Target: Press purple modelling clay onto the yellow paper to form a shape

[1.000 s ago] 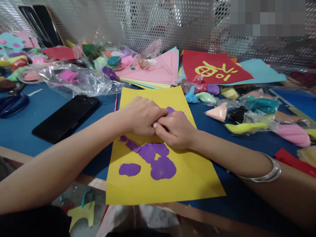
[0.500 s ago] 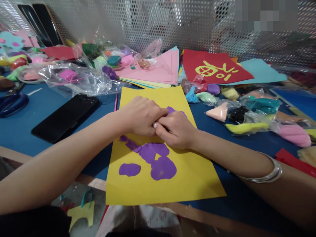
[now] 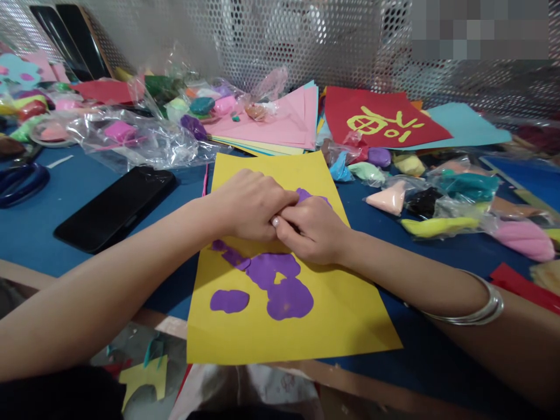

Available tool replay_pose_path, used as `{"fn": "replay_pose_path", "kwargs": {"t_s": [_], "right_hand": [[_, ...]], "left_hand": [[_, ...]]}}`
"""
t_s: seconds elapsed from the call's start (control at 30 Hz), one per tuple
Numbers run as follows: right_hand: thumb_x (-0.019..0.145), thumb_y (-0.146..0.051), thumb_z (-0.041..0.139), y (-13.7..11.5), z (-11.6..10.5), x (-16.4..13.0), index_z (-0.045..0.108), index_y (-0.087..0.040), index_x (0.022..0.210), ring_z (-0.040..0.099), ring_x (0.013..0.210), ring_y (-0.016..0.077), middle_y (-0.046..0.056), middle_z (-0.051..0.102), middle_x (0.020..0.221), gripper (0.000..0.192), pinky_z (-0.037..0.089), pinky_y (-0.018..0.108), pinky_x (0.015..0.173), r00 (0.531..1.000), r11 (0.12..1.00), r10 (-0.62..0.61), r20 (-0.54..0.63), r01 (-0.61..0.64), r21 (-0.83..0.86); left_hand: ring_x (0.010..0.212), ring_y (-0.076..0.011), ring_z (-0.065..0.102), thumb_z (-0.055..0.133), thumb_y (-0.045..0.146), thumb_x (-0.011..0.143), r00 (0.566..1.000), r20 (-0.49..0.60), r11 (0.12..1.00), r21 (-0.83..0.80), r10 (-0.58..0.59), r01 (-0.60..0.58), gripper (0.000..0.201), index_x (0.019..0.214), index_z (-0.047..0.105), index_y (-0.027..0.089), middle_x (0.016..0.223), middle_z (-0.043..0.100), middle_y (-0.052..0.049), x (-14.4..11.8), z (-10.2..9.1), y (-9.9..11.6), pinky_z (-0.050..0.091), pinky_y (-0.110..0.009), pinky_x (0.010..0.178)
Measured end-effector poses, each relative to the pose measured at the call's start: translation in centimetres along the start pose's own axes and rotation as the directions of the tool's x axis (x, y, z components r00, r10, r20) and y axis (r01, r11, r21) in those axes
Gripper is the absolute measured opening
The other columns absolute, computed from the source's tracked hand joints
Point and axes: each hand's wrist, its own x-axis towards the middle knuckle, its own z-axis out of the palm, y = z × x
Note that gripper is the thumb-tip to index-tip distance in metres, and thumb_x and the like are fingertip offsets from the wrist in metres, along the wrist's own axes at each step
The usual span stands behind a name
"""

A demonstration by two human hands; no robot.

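A yellow paper sheet (image 3: 345,315) lies on the blue table, with flattened purple clay pieces (image 3: 289,297) stuck to its lower half. A separate oval of purple clay (image 3: 230,301) sits at the lower left. Over the sheet's upper part my left hand (image 3: 254,204) is closed, knuckles up, its fingers curled out of sight. My right hand (image 3: 312,228) touches it from the right, also closed, thumb and fingers pressed together. Whatever is between or under the fingers is hidden. More purple clay (image 3: 306,195) shows just behind my right hand.
A black phone (image 3: 116,207) lies left of the sheet, with blue-handled scissors (image 3: 21,184) beyond. Bagged coloured clay (image 3: 468,186) spreads along the right. Behind stand pink papers (image 3: 289,119), a red sheet with yellow marks (image 3: 394,116) and a perforated metal panel (image 3: 280,41).
Nearly nothing differs. Both hands stay in the same closed pose on the sheet, and the view has shifted only very slightly.
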Motion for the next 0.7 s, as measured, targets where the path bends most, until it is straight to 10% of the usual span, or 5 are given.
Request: {"fn": "replay_pose_path", "kwargs": {"t_s": [0.7], "right_hand": [[0.078, -0.03, 0.031, -0.01, -0.04, 0.04, 0.056, -0.015, 0.05, 0.03, 0.044, 0.0083, 0.001, 0.047, 0.045, 0.04, 0.015, 0.026, 0.049, 1.0, 1.0, 0.013, 0.011, -0.013, 0.026]], "left_hand": [[0.052, -0.0155, 0.054, 0.045, 0.033, 0.067, 1.0, -0.025, 1.0, -0.009, 0.014, -0.014, 0.023, 0.078, 0.058, 0.019, 0.062, 0.061, -0.004, -0.02, 0.01, -0.03, 0.017, -0.025, 0.044]]}}
